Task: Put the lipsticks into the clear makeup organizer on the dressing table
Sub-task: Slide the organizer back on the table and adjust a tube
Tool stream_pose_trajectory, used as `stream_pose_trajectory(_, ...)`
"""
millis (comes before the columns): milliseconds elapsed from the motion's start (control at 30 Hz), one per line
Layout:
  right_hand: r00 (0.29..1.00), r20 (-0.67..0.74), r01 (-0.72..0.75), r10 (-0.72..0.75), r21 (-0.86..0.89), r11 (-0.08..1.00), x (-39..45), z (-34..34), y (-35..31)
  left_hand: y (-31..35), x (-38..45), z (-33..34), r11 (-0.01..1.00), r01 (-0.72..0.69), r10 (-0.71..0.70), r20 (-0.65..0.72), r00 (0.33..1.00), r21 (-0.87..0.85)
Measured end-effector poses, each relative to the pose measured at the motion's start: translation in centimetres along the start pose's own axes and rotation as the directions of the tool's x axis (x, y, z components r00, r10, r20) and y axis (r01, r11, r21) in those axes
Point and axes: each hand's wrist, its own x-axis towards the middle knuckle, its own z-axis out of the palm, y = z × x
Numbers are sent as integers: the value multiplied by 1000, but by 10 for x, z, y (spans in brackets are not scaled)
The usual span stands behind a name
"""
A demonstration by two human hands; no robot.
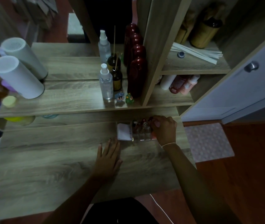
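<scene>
Two hands work at a dim wooden surface (pixel 47 159). The organizer (pixel 136 131) sits right of centre in the frame, near the back edge of the surface, with a white pad (pixel 123 132) in its left part. Several lipsticks (pixel 142 122) stand upright in its compartments, their dark red tops just showing. The right hand (pixel 164 129) is bent over the organizer's right end, its fingers (pixel 156 122) curled down onto the lipsticks at that side; whether they grip one I cannot tell in this light. A thin pale band (pixel 168 144) circles that wrist. The left hand (pixel 108 156) lies flat on the surface just below and left of the organizer, fingers spread and holding nothing, fingertips close to the organizer's lower left corner. On the shelf (pixel 64 101) above stand a spray bottle (pixel 106 83) and a dark red bottle (pixel 136 76).
</scene>
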Motion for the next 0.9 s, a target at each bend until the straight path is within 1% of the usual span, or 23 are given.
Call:
stream_pose_trajectory(200, 999, 49, -24, 22, 39, 999, -4, -5, 2, 0, 2, 2, 1000, -4, 4, 7, 1000, 8)
stream_pose_trajectory(267, 998, 61, -9, 6, 54, 998, -5, -8, 4, -1, 2, 2, 1000, -9, 9, 6, 1000, 12)
stream_pose_trajectory(333, 1000, 16, 13, -15, 130, 991, -10, -9, 8, -1, 1, 2, 1000, -9, 8, 9, 1000, 12)
stream_pose_trajectory(367, 999, -39, -9, 17, 194, 981, -14, -10, 11, -1, 1, 2, 1000, -8, 8, 10, 1000, 11)
stream_pose_trajectory(433, 974, -144, -123, 175, 312, 942, -27, -11, 20, -1, 2, 3, 1000, -7, 7, 7, 1000, 13)
stream_pose_trajectory(500, 929, -177, -246, 324, 357, 901, -45, -6, 32, -1, 2, 3, 1000, -5, 5, 10, 1000, 18)
stream_pose_trajectory(533, 922, -170, -274, 349, 352, 895, -54, -2, 39, -1, 2, 3, 1000, -5, 5, 9, 1000, 17)
stream_pose_trajectory(567, 930, -130, -283, 344, 342, 896, -63, 3, 44, -1, 2, 4, 1000, -3, 3, 7, 1000, 16)
stream_pose_trajectory(633, 949, 58, -312, 310, 323, 893, -83, 13, 47, -1, 4, 5, 1000, 7, -7, -10, 1000, -2)
stream_pose_trajectory(667, 948, 148, -315, 283, 291, 903, -91, 18, 49, -1, 4, 5, 1000, 9, -9, -17, 1000, -16)
stream_pose_trajectory(733, 944, 250, -264, 217, 176, 948, -100, 30, 53, -2, 6, 4, 1000, -6, 5, -30, 1000, -30)
stream_pose_trajectory(800, 939, 287, -222, 191, 82, 971, -103, 37, 53, -3, 7, 1, 999, -25, 24, -38, 999, -23)
stream_pose_trajectory(900, 939, 274, -223, 207, 31, 974, -100, 39, 48, -3, 11, -2, 999, -33, 32, -44, 999, -17)
